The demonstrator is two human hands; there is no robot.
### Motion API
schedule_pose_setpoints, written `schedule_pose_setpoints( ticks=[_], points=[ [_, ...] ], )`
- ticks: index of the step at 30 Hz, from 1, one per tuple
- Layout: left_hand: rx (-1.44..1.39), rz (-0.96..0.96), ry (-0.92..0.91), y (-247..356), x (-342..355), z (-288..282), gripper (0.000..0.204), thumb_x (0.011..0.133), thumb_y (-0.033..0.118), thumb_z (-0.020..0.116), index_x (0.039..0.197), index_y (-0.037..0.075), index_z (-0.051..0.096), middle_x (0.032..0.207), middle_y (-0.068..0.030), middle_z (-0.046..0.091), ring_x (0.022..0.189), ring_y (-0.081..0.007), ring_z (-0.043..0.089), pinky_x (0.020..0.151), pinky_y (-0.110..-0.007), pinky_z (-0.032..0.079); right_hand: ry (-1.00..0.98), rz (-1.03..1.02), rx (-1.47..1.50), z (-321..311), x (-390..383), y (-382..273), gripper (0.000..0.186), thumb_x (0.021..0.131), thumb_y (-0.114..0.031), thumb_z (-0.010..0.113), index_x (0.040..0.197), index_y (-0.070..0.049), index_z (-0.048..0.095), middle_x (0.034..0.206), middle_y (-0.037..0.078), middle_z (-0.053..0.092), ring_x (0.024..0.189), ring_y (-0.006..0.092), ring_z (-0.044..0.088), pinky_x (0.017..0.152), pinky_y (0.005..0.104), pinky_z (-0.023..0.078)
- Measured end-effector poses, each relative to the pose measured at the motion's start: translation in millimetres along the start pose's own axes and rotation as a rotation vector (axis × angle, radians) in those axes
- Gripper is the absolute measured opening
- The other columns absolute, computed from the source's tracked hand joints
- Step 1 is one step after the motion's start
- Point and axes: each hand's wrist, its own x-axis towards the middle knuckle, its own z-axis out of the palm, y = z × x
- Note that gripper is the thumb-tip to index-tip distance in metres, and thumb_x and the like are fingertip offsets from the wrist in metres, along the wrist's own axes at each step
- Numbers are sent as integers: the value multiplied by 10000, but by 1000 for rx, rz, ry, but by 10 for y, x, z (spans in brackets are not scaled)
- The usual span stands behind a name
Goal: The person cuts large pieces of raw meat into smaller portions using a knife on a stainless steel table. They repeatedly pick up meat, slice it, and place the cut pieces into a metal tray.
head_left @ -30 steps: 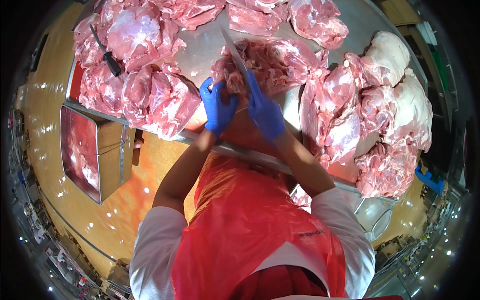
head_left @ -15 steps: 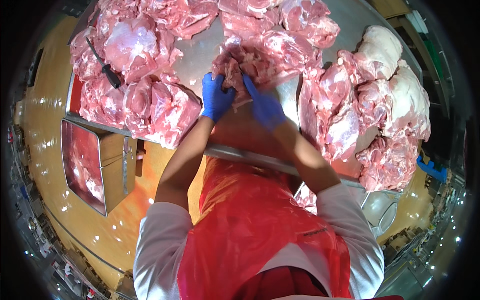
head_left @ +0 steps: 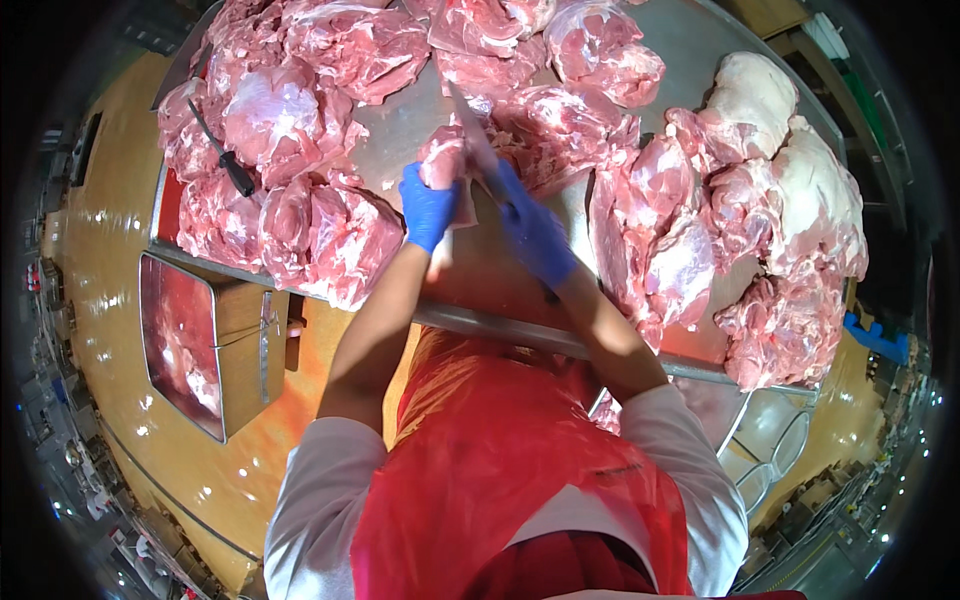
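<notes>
My blue-gloved left hand (head_left: 428,208) grips a pink piece of raw meat (head_left: 440,152) at the middle of the metal table (head_left: 390,130). My blue-gloved right hand (head_left: 532,225) holds a knife, its blurred blade (head_left: 470,135) pointing up and away beside that piece. A larger cut of meat (head_left: 555,140) lies just beyond and right of the blade, partly behind it. Large cuts surround my hands: a left pile (head_left: 330,235) and a right pile (head_left: 650,240).
A black-handled thin rod (head_left: 236,172) rests on the left pile. More cuts (head_left: 600,55) line the back, and pale-skinned pieces (head_left: 805,190) the right. A metal bin with meat scraps (head_left: 180,340) stands below the table's left side; metal containers (head_left: 770,435) sit at lower right.
My left hand has drawn a piece of meat slightly apart from the larger cut. The blade, hidden half a second ago, shows again between them. The whole view has shifted slightly.
</notes>
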Motion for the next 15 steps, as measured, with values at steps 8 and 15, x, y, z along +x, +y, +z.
schedule_pose_setpoints(
  ticks=[8,15],
  points=[
    [-748,-909,-512,37,22,-676,387,891,219,627,1226,53,532,1059,-88,623,809,-208,621,676,-345,530,56,-191,37,710,-267,470,642,940,-83,521,1546,-141,317,882,229,670,829,380,671,736,468,521],
    [-713,-266,-744,1063,-343,-1329,503,883,93,514,1380,35,473,1073,-35,627,817,-119,611,708,-282,534,175,-202,208,1187,799,24,579,957,-87,514,1513,-101,352,1010,173,661,921,282,630,813,404,515]
  ],
)
